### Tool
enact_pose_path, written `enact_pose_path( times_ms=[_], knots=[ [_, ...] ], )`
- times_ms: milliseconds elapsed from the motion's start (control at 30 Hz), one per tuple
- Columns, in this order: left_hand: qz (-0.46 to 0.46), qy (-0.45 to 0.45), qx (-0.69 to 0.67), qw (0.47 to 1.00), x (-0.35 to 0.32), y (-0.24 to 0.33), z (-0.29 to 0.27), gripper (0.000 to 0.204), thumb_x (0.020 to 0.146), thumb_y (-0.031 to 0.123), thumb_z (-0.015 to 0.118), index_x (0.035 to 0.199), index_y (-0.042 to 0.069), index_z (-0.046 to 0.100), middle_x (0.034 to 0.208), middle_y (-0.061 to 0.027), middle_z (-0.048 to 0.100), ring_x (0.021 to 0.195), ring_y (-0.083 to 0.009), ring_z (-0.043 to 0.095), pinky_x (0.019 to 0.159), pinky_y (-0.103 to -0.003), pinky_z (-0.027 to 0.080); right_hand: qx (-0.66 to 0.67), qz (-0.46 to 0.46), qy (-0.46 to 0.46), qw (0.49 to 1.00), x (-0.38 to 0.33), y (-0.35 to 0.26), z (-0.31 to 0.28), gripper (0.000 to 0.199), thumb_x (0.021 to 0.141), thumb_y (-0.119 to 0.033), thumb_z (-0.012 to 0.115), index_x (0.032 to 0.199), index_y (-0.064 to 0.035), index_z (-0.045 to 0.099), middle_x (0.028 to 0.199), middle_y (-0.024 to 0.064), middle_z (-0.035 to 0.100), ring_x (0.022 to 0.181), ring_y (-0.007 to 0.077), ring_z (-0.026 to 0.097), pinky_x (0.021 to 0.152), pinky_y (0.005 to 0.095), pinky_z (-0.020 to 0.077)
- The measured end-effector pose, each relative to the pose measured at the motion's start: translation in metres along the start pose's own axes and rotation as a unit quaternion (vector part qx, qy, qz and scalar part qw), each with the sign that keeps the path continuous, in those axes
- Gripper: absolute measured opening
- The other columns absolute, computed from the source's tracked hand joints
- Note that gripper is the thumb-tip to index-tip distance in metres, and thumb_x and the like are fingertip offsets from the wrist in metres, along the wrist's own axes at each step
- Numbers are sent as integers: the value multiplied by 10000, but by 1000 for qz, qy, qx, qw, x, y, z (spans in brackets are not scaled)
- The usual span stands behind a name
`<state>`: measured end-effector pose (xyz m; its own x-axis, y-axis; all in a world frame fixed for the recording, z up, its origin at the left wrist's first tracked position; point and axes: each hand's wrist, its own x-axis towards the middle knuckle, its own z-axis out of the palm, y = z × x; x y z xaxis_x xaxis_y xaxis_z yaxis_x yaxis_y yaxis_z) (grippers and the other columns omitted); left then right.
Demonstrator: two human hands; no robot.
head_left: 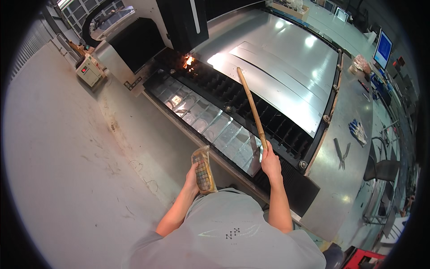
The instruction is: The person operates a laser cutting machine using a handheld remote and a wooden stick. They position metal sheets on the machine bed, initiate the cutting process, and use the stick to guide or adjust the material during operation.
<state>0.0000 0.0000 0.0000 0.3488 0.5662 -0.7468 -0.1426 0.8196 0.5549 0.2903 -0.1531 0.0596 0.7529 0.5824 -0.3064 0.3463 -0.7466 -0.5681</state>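
My left hand (192, 179) is closed around a handheld remote control (204, 172) wrapped in a clear, yellowed plastic cover, its keypad facing up. My right hand (271, 164) grips the near end of a long wooden stick (251, 105). That stick slants forward over the slatted bed of a cutting machine, and its far tip is over a shiny metal sheet (286, 58); whether it touches the sheet I cannot tell. Long slits run across the sheet. Bright orange sparks (188, 62) flare at the sheet's left side, below the dark cutting head (182, 22).
Dark toothed slats (277, 123) lie between the sheet and a shiny ribbed tray (210, 123) along the machine's near edge. On the metal side table (333, 193) to the right are pliers (342, 154) and gloves (358, 132). A monitor (383, 49) stands beyond; a beige box unit (91, 71) sits at left.
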Motion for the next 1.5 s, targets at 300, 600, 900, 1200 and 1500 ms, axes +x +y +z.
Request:
enact_pose_path(
  times_ms=[300, 600, 900, 1200, 1500],
  knots=[
    [7, -3, -7, 1000, 1, -2, -4, 336, 1059, 366, 513, 1232, 122, 665, 1023, -50, 730, 894, -205, 706, 795, -419, 598, 5, -3, 5, 1000, -2, 1, 3, 493, 1110, -374, 375, 1591, -273, 352, 1077, 343, 715, 1047, 557, 668, 916, 634, 537],
    [3, -6, 1, 1000, -3, -2, -7, 332, 1055, 379, 517, 1192, 116, 667, 991, -51, 734, 867, -208, 710, 799, -423, 595, 14, 0, 3, 1000, -3, -2, 3, 489, 1113, -371, 367, 1592, -275, 355, 1073, 341, 716, 1042, 558, 669, 912, 635, 535],
    [1, -22, -13, 1000, -2, -3, -8, 335, 1056, 388, 508, 1206, 136, 670, 990, -37, 730, 869, -199, 703, 793, -417, 592, 14, -4, 6, 1000, -2, 0, 4, 479, 1115, -370, 362, 1584, -268, 363, 1086, 336, 715, 1038, 557, 668, 909, 640, 532],
    [-3, -17, -15, 1000, 0, -3, -8, 330, 1051, 385, 514, 1148, 110, 669, 966, -45, 732, 858, -204, 706, 792, -416, 593, 9, -3, 8, 1000, -3, -1, 3, 473, 1120, -371, 351, 1578, -254, 376, 1085, 329, 717, 1029, 552, 669, 900, 639, 532],
    [-13, -26, -24, 999, 5, -6, -10, 335, 1051, 398, 504, 1155, 122, 662, 980, -53, 723, 862, -214, 700, 790, -425, 591, 10, -9, 14, 1000, -3, 0, 4, 474, 1119, -362, 357, 1577, -243, 376, 1076, 332, 717, 1022, 554, 669, 894, 641, 530]
  ],
)
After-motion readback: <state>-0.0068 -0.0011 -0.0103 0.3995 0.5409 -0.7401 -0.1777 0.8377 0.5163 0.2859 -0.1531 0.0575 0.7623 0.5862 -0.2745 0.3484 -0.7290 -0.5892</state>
